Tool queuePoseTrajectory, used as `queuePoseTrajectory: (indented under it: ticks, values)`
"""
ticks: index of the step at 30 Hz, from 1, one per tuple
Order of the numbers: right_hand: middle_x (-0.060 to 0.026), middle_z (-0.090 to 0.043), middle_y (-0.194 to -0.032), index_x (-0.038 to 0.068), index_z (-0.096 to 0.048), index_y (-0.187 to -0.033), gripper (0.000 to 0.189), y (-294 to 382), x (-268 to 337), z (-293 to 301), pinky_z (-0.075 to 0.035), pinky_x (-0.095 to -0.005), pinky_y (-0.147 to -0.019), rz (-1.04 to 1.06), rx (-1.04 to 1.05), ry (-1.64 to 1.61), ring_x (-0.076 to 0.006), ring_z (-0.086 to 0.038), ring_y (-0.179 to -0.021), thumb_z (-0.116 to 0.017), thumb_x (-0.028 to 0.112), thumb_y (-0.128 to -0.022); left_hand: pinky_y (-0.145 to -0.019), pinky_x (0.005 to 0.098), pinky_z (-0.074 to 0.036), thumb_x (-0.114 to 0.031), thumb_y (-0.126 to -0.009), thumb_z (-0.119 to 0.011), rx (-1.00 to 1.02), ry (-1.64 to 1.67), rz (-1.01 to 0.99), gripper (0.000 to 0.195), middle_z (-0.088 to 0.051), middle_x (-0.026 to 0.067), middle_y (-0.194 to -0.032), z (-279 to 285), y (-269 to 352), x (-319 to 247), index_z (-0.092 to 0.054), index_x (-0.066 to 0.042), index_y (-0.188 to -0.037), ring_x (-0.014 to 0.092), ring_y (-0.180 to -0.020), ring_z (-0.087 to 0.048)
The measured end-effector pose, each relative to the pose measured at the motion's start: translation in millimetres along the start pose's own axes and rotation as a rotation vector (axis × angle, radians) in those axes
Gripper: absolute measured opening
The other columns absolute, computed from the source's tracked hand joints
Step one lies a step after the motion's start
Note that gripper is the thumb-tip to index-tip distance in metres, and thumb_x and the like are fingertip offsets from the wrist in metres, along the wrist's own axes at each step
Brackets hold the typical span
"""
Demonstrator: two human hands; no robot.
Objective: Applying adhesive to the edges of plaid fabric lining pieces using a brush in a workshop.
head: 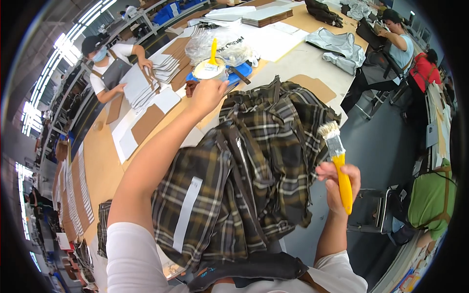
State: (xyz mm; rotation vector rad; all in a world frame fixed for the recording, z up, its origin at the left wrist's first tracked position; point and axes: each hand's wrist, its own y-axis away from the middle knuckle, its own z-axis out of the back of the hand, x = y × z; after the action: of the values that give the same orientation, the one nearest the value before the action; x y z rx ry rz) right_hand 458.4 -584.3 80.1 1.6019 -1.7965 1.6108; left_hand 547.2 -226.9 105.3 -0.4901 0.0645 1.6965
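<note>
A paintbrush with a yellow handle [340, 183] is held in my right hand [342, 183], bristles up and coated with white paste. My left hand [209, 93] reaches out to the near side of a tub of white paste [210, 71]; its fingertips are hidden, so a grip on the rim cannot be told. A second yellow-handled brush [213, 53] stands in that tub. Between my arms lies a heap of dark plaid fabric pieces [278, 128] with zippers. One white strip [187, 214] lies on the nearest plaid piece.
The tub is on a blue tray [242, 69] beside a dark flat tool [240, 75]. Behind it sits a clear plastic bag [220, 44]. Across the table, a person [113, 66] handles white-and-brown boards [137, 86]. Silver fabric [339, 47] lies near a seated person [397, 47].
</note>
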Motion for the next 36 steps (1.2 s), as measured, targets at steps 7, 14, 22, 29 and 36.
queuePoseTrajectory:
  ticks: [7,14,22,29,36]
  values:
    - [-0.0276,-0.06,-0.096,0.007,-0.051,-0.108,0.024,-22.2,-23.4,45.6,-0.052,-0.0368,-0.064,-0.05,0.128,0.016,-0.0335,-0.063,-0.076,-0.046,0.024,-0.091,-0.076,0.0371,-0.047,-0.037,-0.083,-0.052,0.092,0.048,-0.129,0.037,-0.062,0.017,-0.096,-103.9,-98.6,41.7,-0.063,-0.006,-0.1,0.032,-0.086,-0.06]
    - [-0.0336,-0.058,-0.088,0.0,-0.053,-0.101,0.029,-33.6,-39.3,68.7,-0.054,-0.0389,-0.058,-0.127,0.061,-0.227,-0.0383,-0.063,-0.072,-0.052,0.025,-0.086,-0.078,0.0396,-0.046,-0.04,-0.076,-0.061,0.199,-0.089,0.158,0.043,-0.062,0.0221,-0.094,-163.9,-143.4,39.2,-0.062,0.001,-0.09,0.035,-0.09,-0.059]
    - [-0.0309,-0.055,-0.088,0.003,-0.037,-0.089,0.015,-30.3,-35.1,72.3,-0.054,-0.0345,-0.056,-0.334,-0.129,-0.197,-0.0308,-0.062,-0.071,-0.049,0.001,-0.08,-0.079,0.0405,-0.047,-0.011,-0.075,-0.05,0.303,-0.386,0.187,0.025,-0.06,0.0252,-0.096,-78.7,-144.5,35.2,-0.061,0.006,-0.089,0.036,-0.091,-0.059]
    - [-0.0128,-0.055,-0.068,0.008,-0.032,-0.108,0.034,-5.1,-9.4,77.1,-0.03,-0.0186,-0.039,-0.37,-0.219,-0.121,-0.0081,-0.039,-0.044,-0.054,0.015,-0.084,-0.05,0.0211,-0.035,-0.015,-0.085,-0.049,0.139,0.288,0.137,0.02,-0.046,-0.0024,-0.064,60.3,-32.6,-9.9,-0.057,0.001,-0.095,0.005,-0.058,-0.043]
    - [-0.0058,-0.052,-0.064,0.001,-0.047,-0.11,0.026,58.6,48.8,80.5,-0.029,-0.0189,-0.04,-0.472,-0.29,0.012,-0.0066,-0.039,-0.046,-0.045,0.017,-0.09,-0.068,0.0313,-0.049,-0.014,-0.088,-0.052,0.062,1.259,0.183,0.037,-0.053,0.0058,-0.083,102.4,163.2,-125.8,-0.037,-0.004,-0.12,0.017,-0.075,-0.058]
